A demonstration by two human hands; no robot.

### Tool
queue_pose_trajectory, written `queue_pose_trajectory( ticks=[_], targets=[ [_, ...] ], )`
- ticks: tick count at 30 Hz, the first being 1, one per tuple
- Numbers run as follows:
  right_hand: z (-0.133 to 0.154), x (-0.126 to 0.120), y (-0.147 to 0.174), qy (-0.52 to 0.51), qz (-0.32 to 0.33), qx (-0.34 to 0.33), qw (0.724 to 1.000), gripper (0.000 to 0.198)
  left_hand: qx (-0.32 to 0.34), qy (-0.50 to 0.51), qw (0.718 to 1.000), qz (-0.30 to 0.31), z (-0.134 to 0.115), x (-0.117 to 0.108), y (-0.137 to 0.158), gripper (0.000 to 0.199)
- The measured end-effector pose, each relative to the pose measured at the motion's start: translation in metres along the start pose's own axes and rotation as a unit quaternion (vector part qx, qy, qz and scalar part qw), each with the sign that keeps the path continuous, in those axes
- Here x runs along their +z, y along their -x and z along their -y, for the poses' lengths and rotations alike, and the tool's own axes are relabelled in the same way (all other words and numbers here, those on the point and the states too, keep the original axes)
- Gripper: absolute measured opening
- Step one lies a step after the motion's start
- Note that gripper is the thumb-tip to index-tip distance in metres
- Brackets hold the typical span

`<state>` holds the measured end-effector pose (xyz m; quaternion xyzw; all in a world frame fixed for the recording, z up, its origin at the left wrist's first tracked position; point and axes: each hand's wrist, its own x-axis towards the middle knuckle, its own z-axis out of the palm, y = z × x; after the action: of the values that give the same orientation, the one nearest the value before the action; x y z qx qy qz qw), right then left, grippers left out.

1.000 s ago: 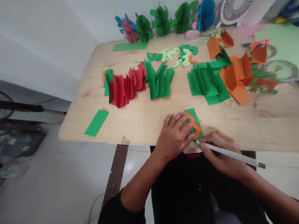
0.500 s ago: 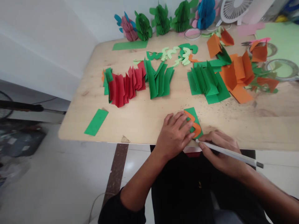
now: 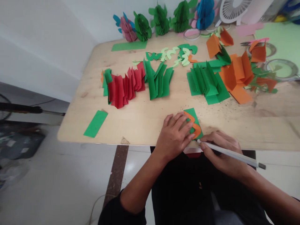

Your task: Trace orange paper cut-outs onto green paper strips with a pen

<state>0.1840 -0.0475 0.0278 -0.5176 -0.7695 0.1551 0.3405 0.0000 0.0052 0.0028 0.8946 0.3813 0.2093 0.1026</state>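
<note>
My left hand [image 3: 174,132] lies flat with its fingers stretched out, pressing an orange paper cutout [image 3: 196,130] with a curved edge onto a green paper piece [image 3: 191,111] at the table's front edge. Part of the cutout is under my fingers. In my right hand [image 3: 220,147] is a white pen [image 3: 234,153], gripped between thumb and fingers. Its tip is close to the lower corner of the green paper, beside the cutout. Whether the tip touches the paper I cannot tell.
Folded red paper [image 3: 119,90], folded green papers [image 3: 159,82] and folded orange papers [image 3: 239,70] stand across the wooden table [image 3: 140,125]. A loose green strip [image 3: 96,123] lies at left. Behind are curved paper scraps [image 3: 172,53], honeycomb paper figures [image 3: 161,23], tape rolls [image 3: 281,68] and a white fan [image 3: 235,9].
The view has shifted very slightly. Both hands, the pen and the papers look almost the same as before.
</note>
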Motion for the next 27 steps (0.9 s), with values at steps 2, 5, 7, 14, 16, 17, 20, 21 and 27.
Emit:
queue_pose_trajectory(
  ticks=[2, 5, 7, 14, 16, 17, 20, 21, 27],
  targets=[
    [-0.0002, -0.0003, 0.0003, 0.000, -0.002, 0.005, 1.000, 0.007, 0.000, 0.001, 1.000, 0.003, 0.0000, 0.0000, 0.0001, 0.031],
    [-0.0001, -0.0013, 0.0005, -0.005, 0.001, 0.010, 1.000, 0.006, -0.001, 0.000, 1.000, 0.005, 0.0000, 0.0001, 0.0004, 0.031],
    [0.0003, -0.0017, 0.0004, -0.006, 0.003, 0.012, 1.000, 0.007, -0.003, -0.002, 1.000, 0.007, 0.0000, 0.0002, 0.0005, 0.031],
    [0.0030, 0.0006, -0.0005, -0.014, 0.013, -0.005, 1.000, 0.007, -0.001, -0.002, 1.000, 0.005, 0.0002, 0.0005, 0.0002, 0.031],
    [0.0036, 0.0016, -0.0006, -0.011, 0.014, -0.010, 1.000, 0.007, 0.002, 0.001, 1.000, 0.002, 0.0003, 0.0006, 0.0002, 0.031],
    [0.0038, 0.0020, -0.0006, -0.010, 0.013, -0.011, 1.000, 0.007, 0.002, 0.001, 1.000, 0.001, 0.0004, 0.0006, 0.0003, 0.031],
    [0.0041, 0.0023, -0.0003, -0.009, 0.010, -0.009, 1.000, 0.007, 0.004, -0.002, 1.000, 0.000, 0.0002, 0.0005, 0.0005, 0.031],
    [0.0041, 0.0022, -0.0003, -0.009, 0.009, -0.007, 1.000, 0.007, 0.004, -0.003, 1.000, 0.000, 0.0002, 0.0004, 0.0005, 0.031],
    [0.0032, 0.0014, -0.0001, -0.005, 0.007, -0.011, 1.000, 0.007, 0.003, -0.003, 1.000, 0.001, 0.0005, 0.0004, 0.0001, 0.031]
  ],
)
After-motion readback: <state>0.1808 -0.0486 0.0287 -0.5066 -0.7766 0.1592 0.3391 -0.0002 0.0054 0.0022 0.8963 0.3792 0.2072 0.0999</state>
